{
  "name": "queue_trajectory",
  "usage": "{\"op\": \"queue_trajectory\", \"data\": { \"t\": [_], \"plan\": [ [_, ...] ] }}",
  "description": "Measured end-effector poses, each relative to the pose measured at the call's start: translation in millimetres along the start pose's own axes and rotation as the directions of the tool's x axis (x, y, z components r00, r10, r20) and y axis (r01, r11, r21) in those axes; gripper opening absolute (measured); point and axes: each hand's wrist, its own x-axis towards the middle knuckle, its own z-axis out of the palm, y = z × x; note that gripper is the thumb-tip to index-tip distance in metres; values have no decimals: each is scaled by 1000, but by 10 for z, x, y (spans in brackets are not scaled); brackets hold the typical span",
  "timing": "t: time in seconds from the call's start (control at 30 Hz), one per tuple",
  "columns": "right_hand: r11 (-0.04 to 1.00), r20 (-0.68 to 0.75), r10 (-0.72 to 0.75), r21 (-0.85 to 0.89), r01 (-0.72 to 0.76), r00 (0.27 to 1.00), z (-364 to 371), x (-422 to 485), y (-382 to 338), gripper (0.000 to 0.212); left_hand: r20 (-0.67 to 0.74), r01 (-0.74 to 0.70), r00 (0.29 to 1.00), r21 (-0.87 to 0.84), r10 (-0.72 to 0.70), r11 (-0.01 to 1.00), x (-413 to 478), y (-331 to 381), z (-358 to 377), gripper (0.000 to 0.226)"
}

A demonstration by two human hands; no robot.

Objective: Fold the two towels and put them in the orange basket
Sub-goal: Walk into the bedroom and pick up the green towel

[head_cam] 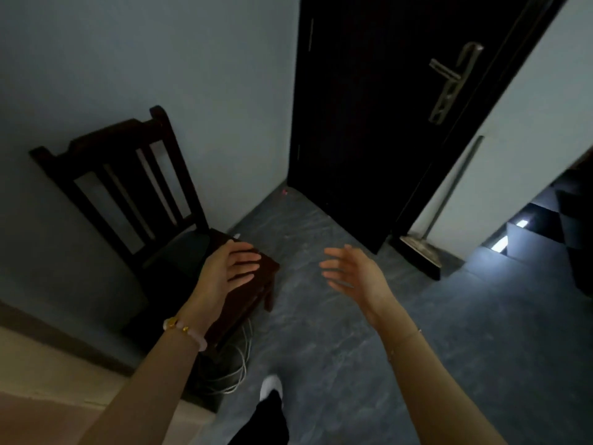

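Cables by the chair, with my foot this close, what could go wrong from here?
The loose cables lie coiled on the floor beside your shoe, so a step might snag them. The hall is dim, and a corner of the chair juts out by your left hand, so you could bump it.

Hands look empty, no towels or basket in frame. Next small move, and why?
Probably turn the head to search the rest of the room. The left hand and right hand are both open and hold nothing. This view shows only a dark chair, a dark door and the floor, with none of the task's items in sight, so there is nothing here to grasp.
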Motion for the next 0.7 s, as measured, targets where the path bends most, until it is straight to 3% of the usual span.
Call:
{"op": "queue_trajectory", "data": {
  "t": [0.33,0.7],
  "plan": [
    [985,175,99,-156,-72,979,739,1544,-524,39,-229,-2,973,-92,-19,996,1259,249,-365,37],
    [904,328,352,-362,-227,876,1818,2804,-515,35,-481,74,847,-315,-226,946,1958,-19,-1104,36]
  ]
}}
